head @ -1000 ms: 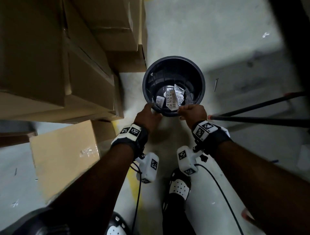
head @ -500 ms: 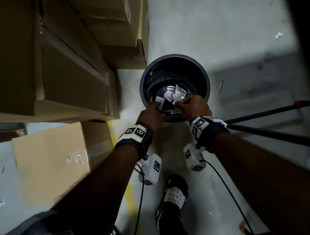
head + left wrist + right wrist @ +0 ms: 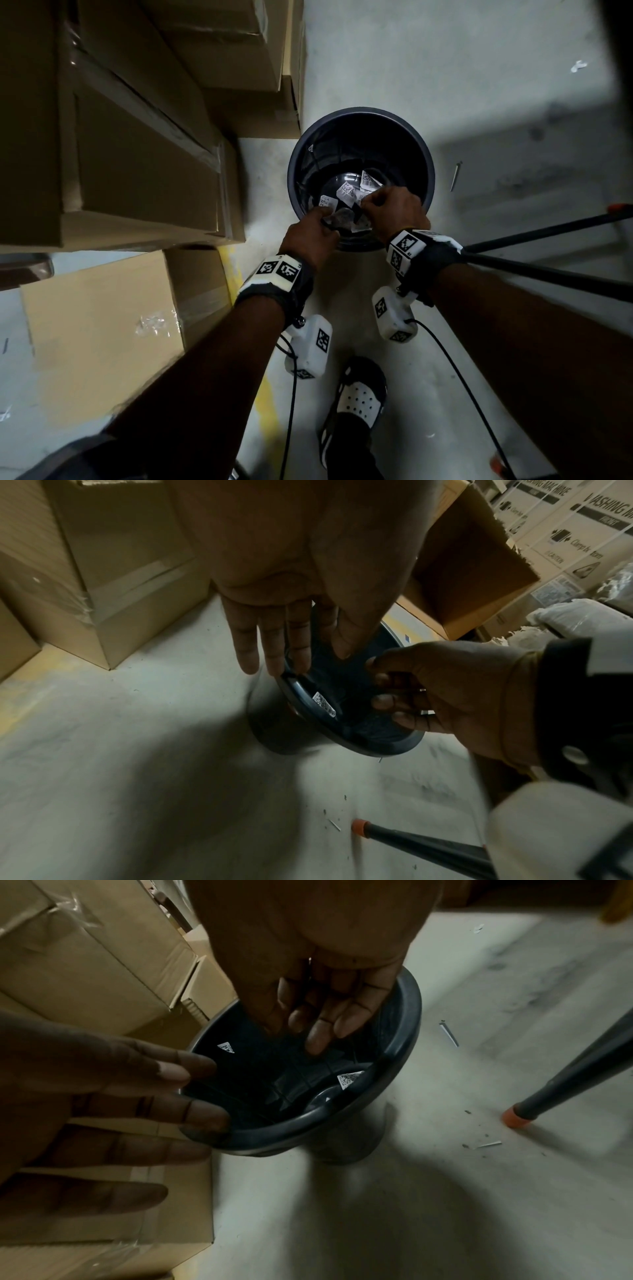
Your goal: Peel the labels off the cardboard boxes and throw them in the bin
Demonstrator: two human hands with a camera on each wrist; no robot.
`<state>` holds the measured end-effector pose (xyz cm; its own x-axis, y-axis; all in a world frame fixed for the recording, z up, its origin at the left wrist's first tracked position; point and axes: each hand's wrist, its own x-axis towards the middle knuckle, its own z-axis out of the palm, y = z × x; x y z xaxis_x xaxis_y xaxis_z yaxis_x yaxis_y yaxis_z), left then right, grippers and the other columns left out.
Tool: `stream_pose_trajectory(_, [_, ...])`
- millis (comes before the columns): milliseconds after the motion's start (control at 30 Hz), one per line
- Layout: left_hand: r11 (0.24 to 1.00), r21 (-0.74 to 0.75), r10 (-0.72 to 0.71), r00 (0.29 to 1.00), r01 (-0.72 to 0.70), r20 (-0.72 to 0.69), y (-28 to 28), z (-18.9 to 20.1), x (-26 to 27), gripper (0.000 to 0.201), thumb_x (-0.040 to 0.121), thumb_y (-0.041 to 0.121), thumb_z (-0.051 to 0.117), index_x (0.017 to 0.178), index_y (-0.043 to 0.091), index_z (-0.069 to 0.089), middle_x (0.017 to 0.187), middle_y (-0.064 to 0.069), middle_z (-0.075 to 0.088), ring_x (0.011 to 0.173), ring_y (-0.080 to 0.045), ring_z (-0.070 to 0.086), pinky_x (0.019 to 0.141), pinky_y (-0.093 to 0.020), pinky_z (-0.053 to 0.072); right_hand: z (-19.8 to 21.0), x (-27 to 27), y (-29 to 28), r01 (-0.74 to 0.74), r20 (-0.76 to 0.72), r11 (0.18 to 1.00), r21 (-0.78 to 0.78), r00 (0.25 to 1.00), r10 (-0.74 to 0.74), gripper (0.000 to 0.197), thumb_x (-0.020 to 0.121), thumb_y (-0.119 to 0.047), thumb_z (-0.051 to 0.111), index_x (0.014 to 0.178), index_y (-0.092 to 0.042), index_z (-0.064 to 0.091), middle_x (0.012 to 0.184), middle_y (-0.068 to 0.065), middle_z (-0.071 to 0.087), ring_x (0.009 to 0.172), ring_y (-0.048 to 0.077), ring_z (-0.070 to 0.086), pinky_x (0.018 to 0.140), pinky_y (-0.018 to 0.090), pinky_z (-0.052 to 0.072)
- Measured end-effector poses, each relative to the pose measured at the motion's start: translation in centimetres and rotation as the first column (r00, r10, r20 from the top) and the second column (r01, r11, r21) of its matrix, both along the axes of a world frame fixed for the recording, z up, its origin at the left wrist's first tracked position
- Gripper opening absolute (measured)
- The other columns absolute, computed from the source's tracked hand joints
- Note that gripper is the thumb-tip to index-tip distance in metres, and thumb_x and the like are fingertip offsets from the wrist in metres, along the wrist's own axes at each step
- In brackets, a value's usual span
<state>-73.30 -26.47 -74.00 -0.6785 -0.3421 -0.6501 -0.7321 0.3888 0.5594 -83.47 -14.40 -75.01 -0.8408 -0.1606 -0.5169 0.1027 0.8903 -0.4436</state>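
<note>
Several cardboard boxes (image 3: pixel 113 137) stacked at far left, brown, taped seams; one paler box (image 3: pixel 99 318) lower on the floor, bit of clear tape stuck on top. Yellow floor line (image 3: pixel 233 270) runs beside it. Left hand (image 3: pixel 310 238) at the near rim of the bin (image 3: pixel 416 137); left-wrist view shows its fingers (image 3: pixel 270 642) straight and relaxed, tips at the rim, holding nothing. Bin is dark, round, upright on grey concrete floor (image 3: pixel 445 68). Labels (image 3: pixel 346 191) lie in the bin's bottom, white with printed codes; a small scrap (image 3: pixel 226 1047) clings to the inner wall. A crumpled grey piece (image 3: pixel 342 219) shows between the two hands; whether either hand touches it cannot be told. Right hand (image 3: pixel 394 210) over the bin mouth, fingers (image 3: pixel 318 1031) loosely curled downward, nothing gripped in wrist view. Black poles (image 3: pixel 548 233) with orange tip at far right. White clog (image 3: pixel 358 397) below.
</note>
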Motion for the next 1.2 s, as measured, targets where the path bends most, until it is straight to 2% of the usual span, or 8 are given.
stream_pose_trajectory(133, [1.000, -0.001, -0.006, 1.000, 0.006, -0.017, -0.5, 0.3, 0.1, 0.043, 0.095, 0.022, 0.058, 0.137, 0.023, 0.053, 0.123, -0.008, 0.067, 0.114, -0.025, 0.061, 0.092, -0.025, 0.044, 0.2, -0.1, -0.1, 0.043, 0.038, 0.999, -0.009, 0.998, -0.043, 0.010, 0.088, -0.039, 0.066, 0.084, -0.031, 0.069, 0.085, -0.009, 0.065, 0.085, 0.017, 0.064, 0.075, 0.034, 0.052])
stream_pose_trajectory(267, [1.000, -0.001, 0.016, 0.999, -0.016, -0.033, -1.0, 0.8, 0.3, 0.035, 0.093, 0.023, 0.060, 0.128, 0.026, 0.061, 0.120, -0.005, 0.069, 0.111, -0.023, 0.063, 0.096, -0.029, 0.048, 1.3, 0.2, -0.2, 0.090, 0.050, 0.995, -0.051, 0.995, -0.087, 0.009, 0.088, -0.038, 0.063, 0.085, -0.031, 0.068, 0.096, -0.004, 0.072, 0.089, 0.020, 0.068, 0.082, 0.042, 0.058])
stream_pose_trajectory(500, [1.000, -0.015, -0.027, 0.994, 0.025, -0.102, -1.0, 5.3, 0.7, 0.022, 0.095, 0.019, 0.061, 0.116, 0.021, 0.067, 0.117, -0.002, 0.070, 0.108, -0.018, 0.063, 0.088, -0.021, 0.043, 5.8, 2.2, 0.1, 0.103, 0.042, 0.989, -0.106, 0.994, -0.099, 0.017, 0.092, -0.030, 0.061, 0.076, -0.032, 0.060, 0.093, -0.003, 0.070, 0.087, 0.017, 0.065, 0.080, 0.034, 0.053])
stream_pose_trajectory(667, [0.993, -0.034, -0.114, 0.983, 0.110, -0.141, -1.3, 9.9, 2.6, 0.017, 0.094, 0.017, 0.061, 0.109, 0.021, 0.066, 0.117, -0.005, 0.069, 0.108, -0.021, 0.062, 0.096, -0.033, 0.048, 9.9, 5.8, -0.1, 0.153, 0.020, 0.980, -0.127, 0.988, -0.151, 0.013, 0.091, -0.033, 0.062, 0.087, -0.026, 0.073, 0.096, 0.001, 0.073, 0.090, 0.021, 0.067, 0.081, 0.036, 0.055])
stream_pose_trajectory(800, [0.981, -0.024, -0.192, 0.964, 0.191, -0.183, -0.9, 14.3, 5.7, 0.018, 0.093, 0.014, 0.058, 0.097, 0.031, 0.064, 0.112, -0.001, 0.071, 0.105, -0.019, 0.063, 0.092, -0.030, 0.048, 14.3, 10.4, 0.4, 0.245, 0.039, 0.962, -0.123, 0.969, -0.242, 0.018, 0.091, -0.038, 0.061, 0.095, -0.025, 0.073, 0.105, 0.004, 0.072, 0.098, 0.025, 0.066, 0.085, 0.037, 0.054])
stream_pose_trajectory(933, [0.942, -0.060, -0.336, 0.926, 0.331, -0.173, -0.3, 19.4, 10.1, 0.019, 0.093, 0.015, 0.058, 0.107, 0.024, 0.068, 0.114, -0.001, 0.070, 0.107, -0.021, 0.062, 0.090, -0.025, 0.045, 19.8, 17.3, 1.4, 0.362, 0.062, 0.925, -0.115, 0.932, -0.357, 0.015, 0.089, -0.034, 0.058, 0.091, -0.024, 0.069, 0.106, 0.007, 0.071, 0.099, 0.029, 0.066, 0.082, 0.036, 0.053])
stream_pose_trajectory(1067, [0.853, -0.076, -0.522, 0.843, 0.516, -0.132, 1.4, 24.4, 14.9, 0.020, 0.093, 0.016, 0.059, 0.109, 0.024, 0.068, 0.112, -0.003, 0.069, 0.104, -0.020, 0.062, 0.081, -0.021, 0.040, 25.1, 25.3, 3.5, 0.522, 0.093, 0.843, -0.132, 0.853, -0.514, 0.007, 0.087, -0.035, 0.061, 0.083, -0.029, 0.063, 0.105, 0.002, 0.071, 0.099, 0.025, 0.065, 0.085, 0.035, 0.053])
stream_pose_trajectory(1200, [0.736, -0.106, -0.676, 0.728, 0.668, -0.111, 4.0, 28.7, 19.7, 0.022, 0.093, 0.016, 0.057, 0.111, 0.024, 0.067, 0.113, -0.004, 0.067, 0.104, -0.022, 0.060, 0.084, -0.027, 0.043, 29.6, 33.2, 6.3, 0.679, 0.155, 0.725, -0.114, 0.733, -0.663, 0.010, 0.086, -0.035, 0.059, 0.077, -0.030, 0.061, 0.099, 0.001, 0.071, 0.094, 0.026, 0.067, 0.084, 0.038, 0.056])
